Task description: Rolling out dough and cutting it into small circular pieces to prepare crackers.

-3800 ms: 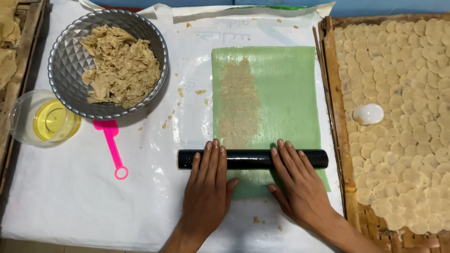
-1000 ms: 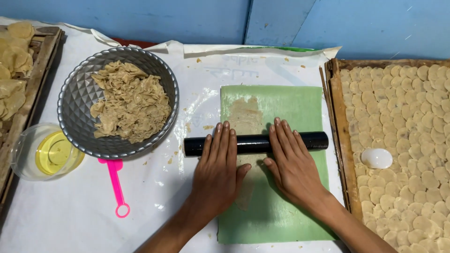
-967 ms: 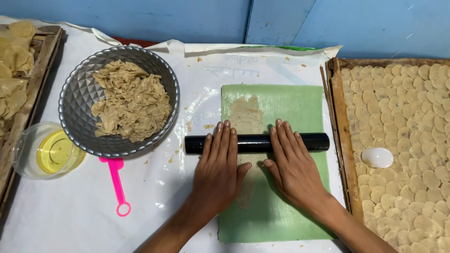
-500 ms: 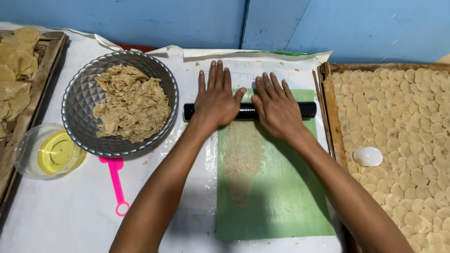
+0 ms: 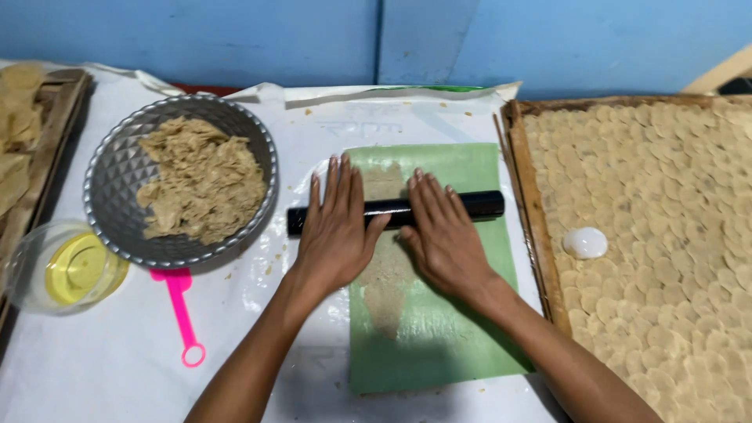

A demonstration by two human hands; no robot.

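Nearest me, the lower end of the green sheet (image 5: 439, 345) lies on the white table cover (image 5: 94, 368), and the thin strip of tan dough (image 5: 388, 286) under it runs up its left half. My left hand (image 5: 335, 227) and right hand (image 5: 442, 235) both lie flat, fingers straight and spread, palms pressing down on the black rolling pin (image 5: 395, 211); neither hand closes around it. The pin lies crosswise over the upper part of the sheet, its ends clear of my hands on both sides.

Judged from the strip, the dough is already pressed thin along most of its length; a short stretch above the pin remains.

To the left, a pink handled tool (image 5: 184, 313) lies just below the metal bowl (image 5: 110, 168), which holds a heap of raw dough scraps (image 5: 196, 180), so a good deal is unrolled. A clear bowl of yellow oil (image 5: 66, 270) sits beside it. On the right, the wooden tray (image 5: 533, 235) is nearly covered with pale cut discs (image 5: 666, 196), with a white round cutter (image 5: 586, 243) resting on them.
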